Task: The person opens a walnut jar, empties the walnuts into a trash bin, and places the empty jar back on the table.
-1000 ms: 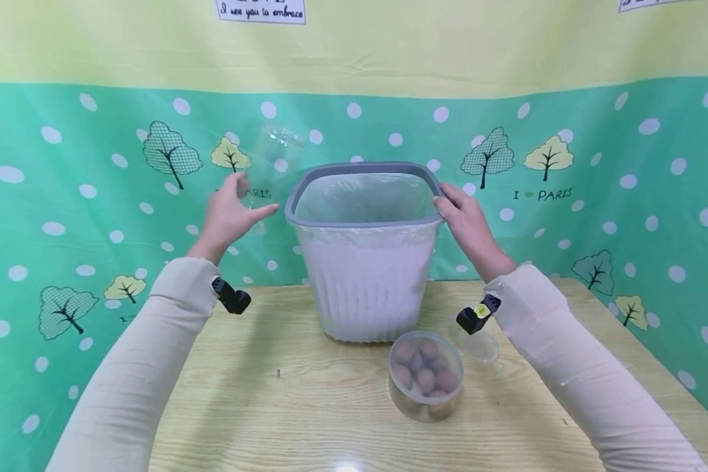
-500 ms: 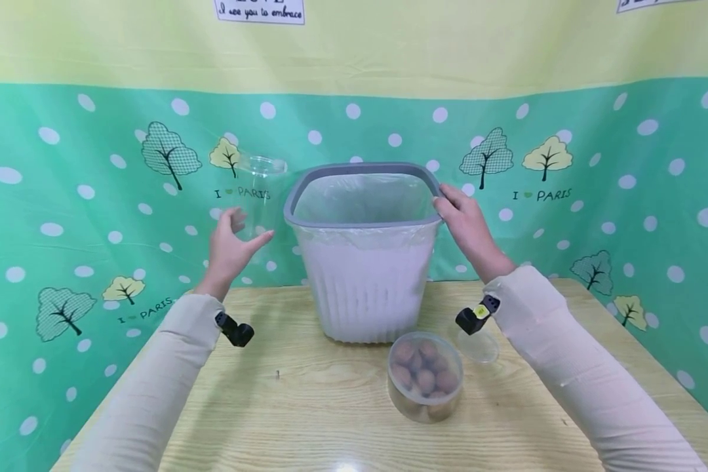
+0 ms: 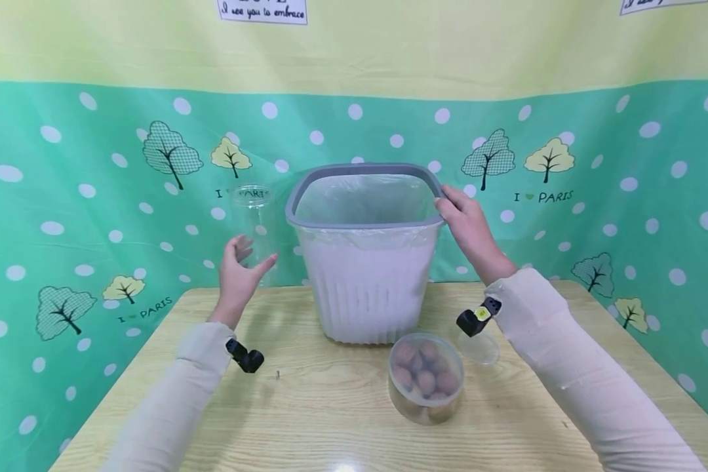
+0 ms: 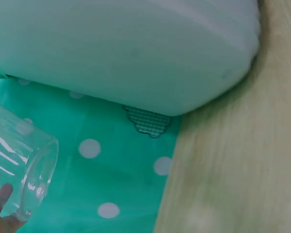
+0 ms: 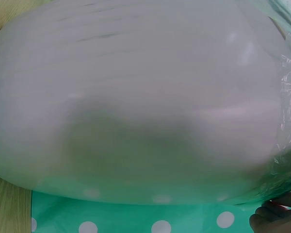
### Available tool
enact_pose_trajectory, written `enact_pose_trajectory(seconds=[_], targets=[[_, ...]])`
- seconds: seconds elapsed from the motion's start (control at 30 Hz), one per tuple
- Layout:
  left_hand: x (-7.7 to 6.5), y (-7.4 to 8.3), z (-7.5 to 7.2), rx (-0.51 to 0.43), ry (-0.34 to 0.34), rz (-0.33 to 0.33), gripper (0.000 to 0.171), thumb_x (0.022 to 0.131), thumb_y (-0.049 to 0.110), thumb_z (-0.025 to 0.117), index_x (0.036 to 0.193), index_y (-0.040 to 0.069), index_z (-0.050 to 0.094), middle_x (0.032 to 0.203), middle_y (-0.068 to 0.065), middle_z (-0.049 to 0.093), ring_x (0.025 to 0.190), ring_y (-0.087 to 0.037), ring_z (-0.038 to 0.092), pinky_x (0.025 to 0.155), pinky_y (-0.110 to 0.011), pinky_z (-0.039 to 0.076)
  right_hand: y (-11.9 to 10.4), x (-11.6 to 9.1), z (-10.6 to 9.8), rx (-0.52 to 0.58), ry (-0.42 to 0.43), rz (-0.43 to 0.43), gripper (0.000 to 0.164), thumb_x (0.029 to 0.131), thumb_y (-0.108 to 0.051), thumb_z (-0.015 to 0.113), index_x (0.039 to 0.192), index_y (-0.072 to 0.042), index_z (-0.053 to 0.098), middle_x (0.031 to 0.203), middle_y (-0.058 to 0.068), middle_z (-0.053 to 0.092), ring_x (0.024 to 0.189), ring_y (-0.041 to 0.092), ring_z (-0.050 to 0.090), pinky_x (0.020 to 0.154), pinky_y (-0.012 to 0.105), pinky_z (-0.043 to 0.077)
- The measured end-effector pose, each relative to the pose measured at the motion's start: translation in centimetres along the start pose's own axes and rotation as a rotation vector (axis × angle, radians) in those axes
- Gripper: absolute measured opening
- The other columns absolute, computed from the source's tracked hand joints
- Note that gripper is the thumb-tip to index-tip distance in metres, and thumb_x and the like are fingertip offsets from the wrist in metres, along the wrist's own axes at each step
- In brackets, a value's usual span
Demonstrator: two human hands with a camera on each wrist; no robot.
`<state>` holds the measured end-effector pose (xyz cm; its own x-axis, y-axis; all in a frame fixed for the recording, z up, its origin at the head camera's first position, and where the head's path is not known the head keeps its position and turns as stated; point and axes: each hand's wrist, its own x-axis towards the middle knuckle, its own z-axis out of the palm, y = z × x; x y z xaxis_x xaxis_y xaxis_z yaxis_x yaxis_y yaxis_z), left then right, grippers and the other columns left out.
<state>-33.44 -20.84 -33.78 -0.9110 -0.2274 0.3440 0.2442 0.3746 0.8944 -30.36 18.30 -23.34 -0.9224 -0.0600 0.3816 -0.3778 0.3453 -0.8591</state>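
A clear plastic jar (image 3: pixel 252 219) stands upright in my left hand (image 3: pixel 238 275), its thumb and fingers curled round the lower part. In the left wrist view the jar (image 4: pixel 26 160) shows at the left edge with fingertips on it. To its right is a white trash bin (image 3: pixel 368 282) with a grey rim and a clear bag lining it. My right hand (image 3: pixel 469 223) grips the bin's rim at the right side. The bin wall (image 5: pixel 145 97) fills most of the right wrist view, and only part of that hand shows in its lower corner.
A round clear container (image 3: pixel 426 377) holding several brown, egg-like round things stands in front of the bin. A clear round lid (image 3: pixel 479 346) lies behind it to the right. All rest on a wooden table (image 3: pixel 307 419) before a green dotted curtain (image 3: pixel 118 196).
My left hand has come down with the jar, from beside and above the bin's rim level to near the table's back edge. The jar has gone from tilted to upright. My right hand stays on the rim.
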Motion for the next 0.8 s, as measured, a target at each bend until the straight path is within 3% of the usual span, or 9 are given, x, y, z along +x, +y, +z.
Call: enact_pose_trajectory(seconds=[0.3,0.57,0.8], targets=[[-1.2,-3.1,1.0,-0.095,0.075,-0.024,0.086,0.078,0.036,0.076,0.142,0.011,0.025,0.144,-0.009,0.037,0.131,-0.025,0.036,0.109,-0.043,0.029,0.1,0.1,0.0,-0.004,0.024,-0.017,0.053,0.097,-0.028,0.041,0.146,-0.008,0.034,0.151,0.008,0.031,0.14,0.02,0.025,0.113,0.045,0.022],[-1.7,-5.3,2.1,-0.118,0.08,-0.05,0.088,0.076,0.036,0.079,0.141,0.009,0.026,0.141,-0.009,0.039,0.129,-0.024,0.039,0.107,-0.041,0.033,0.2,0.1,0.0,-0.009,0.028,-0.012,0.052,0.097,-0.029,0.042,0.145,-0.01,0.036,0.151,0.006,0.034,0.138,0.019,0.028,0.112,0.046,0.024],[-2.3,-6.6,2.8,-0.113,0.067,-0.078,0.09,0.076,0.039,0.077,0.142,0.008,0.025,0.142,-0.013,0.037,0.131,-0.028,0.036,0.108,-0.045,0.03,0.2,0.2,0.0,-0.012,0.027,-0.003,0.055,0.097,-0.029,0.042,0.147,-0.01,0.031,0.153,0.007,0.029,0.141,0.019,0.022,0.114,0.044,0.021]])
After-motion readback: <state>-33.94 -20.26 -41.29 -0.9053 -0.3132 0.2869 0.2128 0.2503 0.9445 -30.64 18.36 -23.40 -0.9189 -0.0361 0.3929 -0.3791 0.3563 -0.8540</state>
